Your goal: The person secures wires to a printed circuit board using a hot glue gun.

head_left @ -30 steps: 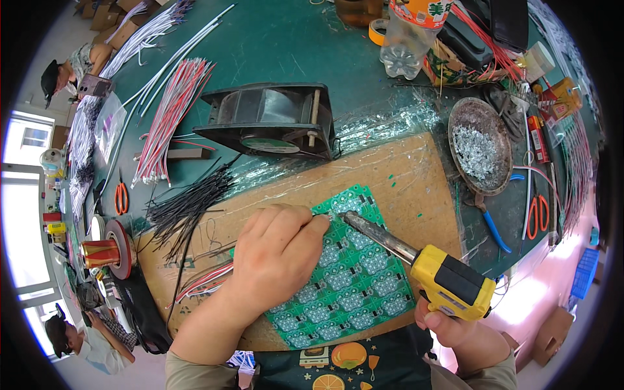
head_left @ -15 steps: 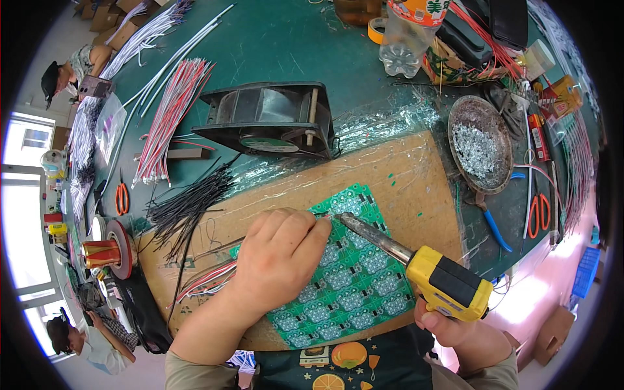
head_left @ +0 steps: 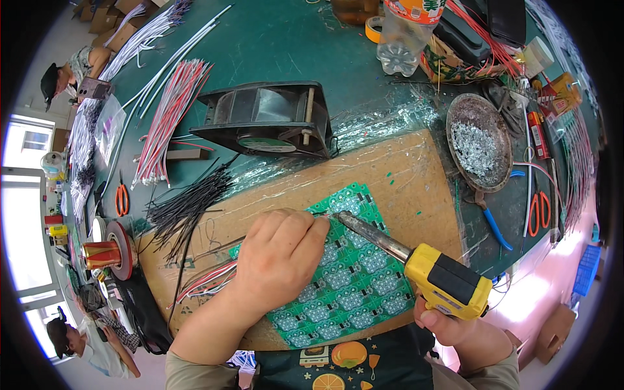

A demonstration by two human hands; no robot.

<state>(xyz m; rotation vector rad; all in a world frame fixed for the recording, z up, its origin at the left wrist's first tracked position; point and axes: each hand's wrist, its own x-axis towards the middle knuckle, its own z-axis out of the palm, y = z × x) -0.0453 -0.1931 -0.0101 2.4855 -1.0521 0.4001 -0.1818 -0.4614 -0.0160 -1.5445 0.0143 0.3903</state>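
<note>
My left hand [head_left: 279,253] is closed in a pinch over the far edge of a green circuit board panel [head_left: 341,279]. A thin dark wire [head_left: 320,214] shows at its fingertips. My right hand [head_left: 448,325] grips a yellow and black soldering gun [head_left: 448,281] from below. Its long metal tip [head_left: 351,222] points left and rests at the panel's far part, right beside my left fingertips. The exact contact point is too small to make out. Red, white and black wires [head_left: 208,281] lie to the left of my left hand, partly behind it.
Cardboard [head_left: 409,175] lies under the panel. A black fan [head_left: 266,120] stands beyond it, with black wires [head_left: 188,201] at left. At right are a pan of metal bits [head_left: 480,146] and orange-handled scissors [head_left: 539,214]. A solder spool [head_left: 117,250] stands left; co-workers sit farther left.
Both hands, the soldering gun and the panel stay almost still. The co-worker at lower left has shifted their arms slightly.
</note>
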